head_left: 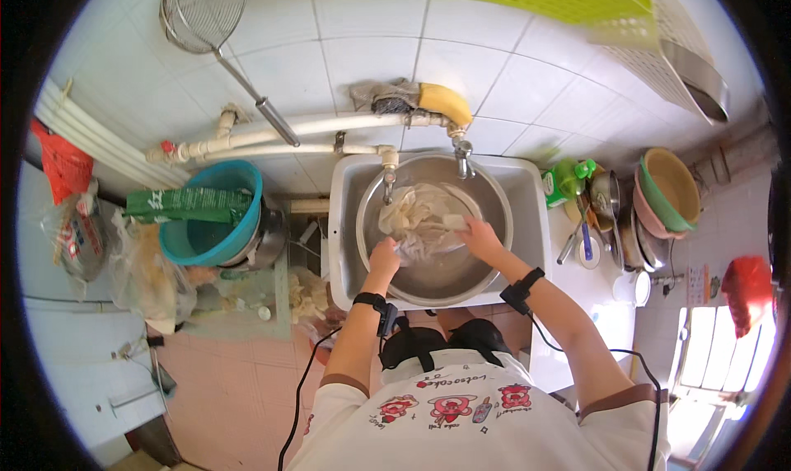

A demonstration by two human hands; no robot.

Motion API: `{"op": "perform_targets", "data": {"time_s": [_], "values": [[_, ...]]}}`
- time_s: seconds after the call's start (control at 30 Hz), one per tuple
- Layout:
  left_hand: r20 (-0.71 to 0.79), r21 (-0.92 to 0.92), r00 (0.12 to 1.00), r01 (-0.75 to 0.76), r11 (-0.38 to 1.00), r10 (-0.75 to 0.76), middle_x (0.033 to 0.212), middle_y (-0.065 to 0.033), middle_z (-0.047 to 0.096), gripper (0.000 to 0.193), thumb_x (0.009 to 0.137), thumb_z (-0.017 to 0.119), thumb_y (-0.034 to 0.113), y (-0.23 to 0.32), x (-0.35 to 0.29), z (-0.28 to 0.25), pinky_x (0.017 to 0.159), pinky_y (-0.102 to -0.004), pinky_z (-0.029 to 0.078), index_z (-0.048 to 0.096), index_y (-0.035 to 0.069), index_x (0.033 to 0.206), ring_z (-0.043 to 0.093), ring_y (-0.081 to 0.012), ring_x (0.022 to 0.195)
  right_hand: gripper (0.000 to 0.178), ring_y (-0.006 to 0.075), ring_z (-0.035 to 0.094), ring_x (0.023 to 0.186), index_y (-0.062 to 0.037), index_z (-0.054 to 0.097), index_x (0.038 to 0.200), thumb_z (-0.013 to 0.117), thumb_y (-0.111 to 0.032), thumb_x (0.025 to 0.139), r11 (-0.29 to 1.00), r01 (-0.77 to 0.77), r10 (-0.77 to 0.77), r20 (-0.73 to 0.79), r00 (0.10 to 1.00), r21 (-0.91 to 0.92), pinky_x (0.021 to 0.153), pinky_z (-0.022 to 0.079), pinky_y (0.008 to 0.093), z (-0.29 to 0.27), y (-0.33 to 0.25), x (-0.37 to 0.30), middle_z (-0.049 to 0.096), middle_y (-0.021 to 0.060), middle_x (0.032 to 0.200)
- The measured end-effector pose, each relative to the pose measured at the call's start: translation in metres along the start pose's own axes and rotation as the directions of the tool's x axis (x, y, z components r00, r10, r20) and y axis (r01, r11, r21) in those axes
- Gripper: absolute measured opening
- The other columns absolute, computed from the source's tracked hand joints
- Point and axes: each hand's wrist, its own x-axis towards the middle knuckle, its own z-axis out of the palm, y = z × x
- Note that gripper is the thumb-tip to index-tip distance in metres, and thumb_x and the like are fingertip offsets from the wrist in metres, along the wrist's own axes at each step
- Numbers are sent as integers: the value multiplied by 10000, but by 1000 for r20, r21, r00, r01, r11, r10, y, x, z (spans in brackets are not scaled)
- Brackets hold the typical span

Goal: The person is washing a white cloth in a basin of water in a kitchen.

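Observation:
A round steel basin [499, 197] stands inside a grey-white sink [534, 224]. Pale, wet cloth [422, 209] lies bunched in the basin, cream at the back and whiter nearer me. My left hand [384, 260], at the basin's near left side, is closed on an edge of this cloth. From the right, my right hand [480, 239] reaches over the basin, its fingers closed on a small white block like a bar of soap [454, 222]. The block is against or just above the cloth; contact is unclear. Both wrists wear black straps with cables.
Two taps [389, 182] hang over the basin's far side. A blue tub [255, 192] with a green package [188, 206] stands left. On the right are a green bottle [565, 181], pans and stacked bowls [669, 192]. A long-handled strainer [247, 84] hangs above the pipes.

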Motion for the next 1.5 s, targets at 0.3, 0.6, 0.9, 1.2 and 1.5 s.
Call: {"op": "perform_targets", "data": {"time_s": [0.3, 0.6, 0.9, 1.2, 1.5], "values": [[156, -284, 785, -546, 788, 600, 1161, -227, 488, 732, 630, 745, 255, 70, -28, -32, 924, -353, 364, 399, 8, 1226, 464, -332, 1103, 211, 298, 512, 597, 39, 514, 955, 539, -119, 818, 960, 266, -248, -165, 955, 94, 573, 409, 343, -60, -88, -46, 546, 192, 684], [54, -390, 815, -515, 763, 578, 1122, -125, 531, 739, 641, 768, 196, 86, -24, -30, 867, -328, 417, 358, 27, 1233, 525, -218, 1017, 268, 190, 509, 697, 19, 504, 1066, 491, -27, 802, 882, 420, -344, -316, 884, 214, 659, 431, 296, -111, -147, -71, 565, 155, 822], [331, -589, 794, -248, 769, 509, 982, -97, 606, 493, 624, 765, 163, 134, -63, -44, 781, -325, 461, 536, 1, 1029, 582, -213, 917, 288, 247, 543, 783, -31, 542, 1026, 468, 37, 756, 711, 700, -632, -376, 677, 67, 694, 433, 307, -150, -194, -75, 570, 136, 915], [-9, -211, 895, -438, 874, 447, 869, -176, 628, 387, 676, 663, 159, 107, -34, -11, 672, -365, 480, 558, 38, 1029, 616, -311, 791, 227, 365, 515, 732, -44, 559, 960, 552, -84, 736, 862, 476, -502, -421, 755, -173, 635, 424, 390, -181, -151, -78, 539, 166, 798], [-106, -69, 908, -413, 908, 405, 923, -215, 605, 434, 646, 619, 104, 101, -37, -78, 749, -396, 457, 549, 32, 1068, 573, -364, 889, 257, 386, 535, 754, -50, 575, 967, 586, -186, 749, 987, 148, -118, -364, 924, 57, 651, 422, 429, -106, -15, -49, 582, 203, 823]]}}
